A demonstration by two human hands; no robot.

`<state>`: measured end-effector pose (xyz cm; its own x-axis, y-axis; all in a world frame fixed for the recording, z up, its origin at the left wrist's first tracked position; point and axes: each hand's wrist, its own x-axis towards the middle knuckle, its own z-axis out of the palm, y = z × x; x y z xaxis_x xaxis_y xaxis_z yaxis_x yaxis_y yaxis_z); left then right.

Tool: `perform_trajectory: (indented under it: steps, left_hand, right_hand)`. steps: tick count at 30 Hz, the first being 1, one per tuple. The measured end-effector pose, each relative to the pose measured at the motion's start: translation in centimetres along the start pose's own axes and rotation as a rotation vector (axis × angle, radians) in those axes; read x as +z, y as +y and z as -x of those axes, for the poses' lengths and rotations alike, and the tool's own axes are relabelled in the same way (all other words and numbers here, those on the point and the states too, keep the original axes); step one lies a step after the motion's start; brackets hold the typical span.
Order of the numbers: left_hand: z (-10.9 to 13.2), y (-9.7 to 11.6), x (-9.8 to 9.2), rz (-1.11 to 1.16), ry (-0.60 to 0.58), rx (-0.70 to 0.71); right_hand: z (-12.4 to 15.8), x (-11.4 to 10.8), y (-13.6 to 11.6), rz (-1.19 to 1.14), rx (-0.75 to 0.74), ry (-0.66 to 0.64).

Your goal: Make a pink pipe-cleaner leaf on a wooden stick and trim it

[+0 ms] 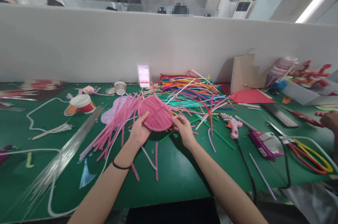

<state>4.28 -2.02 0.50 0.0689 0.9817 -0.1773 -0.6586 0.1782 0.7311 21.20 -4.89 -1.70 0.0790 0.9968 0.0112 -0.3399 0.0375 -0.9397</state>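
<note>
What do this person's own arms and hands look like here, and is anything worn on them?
Both forearms are bare, with no sleeves in view. The left hand and right hand wear no gloves, and no rings or watch can be made out. The only item worn is a thin black band around the left wrist.

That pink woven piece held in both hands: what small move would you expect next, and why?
Probably picking up another loose pink stem. The pink woven piece is held at both edges by the left hand and right hand, and the stems lie just left of it.
</note>
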Motion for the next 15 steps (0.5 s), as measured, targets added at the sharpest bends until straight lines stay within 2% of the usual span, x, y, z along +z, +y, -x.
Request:
perform_trajectory:
  steps: [3, 5, 7, 9, 10, 11, 12, 15]
  left_hand:
    - [0.1, 0.3, 0.2, 0.082, 0.034, -0.019]
    - [0.0, 0.5, 0.1, 0.107, 0.059, 0.006]
    - [0.0, 0.5, 0.0, 0.110, 0.065, 0.066]
    - [0.1, 0.4, -0.1, 0.092, 0.039, 0.121]
    - [0.3, 0.3, 0.0, 0.075, 0.016, 0.131]
    - [0.5, 0.1, 0.1, 0.054, -0.008, 0.131]
    - [0.8, -0.1, 0.3, 0.034, -0.034, 0.119]
    - [1.8, -0.7, 0.9, -0.016, -0.092, 0.063]
  right_hand:
    - [-0.1, 0.1, 0.5, 0.100, -0.002, -0.115]
    - [-0.1, 0.0, 0.5, 0.189, -0.069, -0.079]
    - [0.1, -0.2, -0.1, 0.314, -0.232, 0.120]
    - [0.3, -0.2, -1.2, 0.487, -0.467, 0.360]
    - [0.5, -0.1, -2.0, 0.592, -0.578, 0.424]
    - [0.5, 0.2, -2.7, 0.685, -0.675, 0.434]
    - [0.5, 0.5, -3.5, 0.772, -0.762, 0.391]
    - [-0.2, 1.8, -5.3, 1.079, -0.855, 0.158]
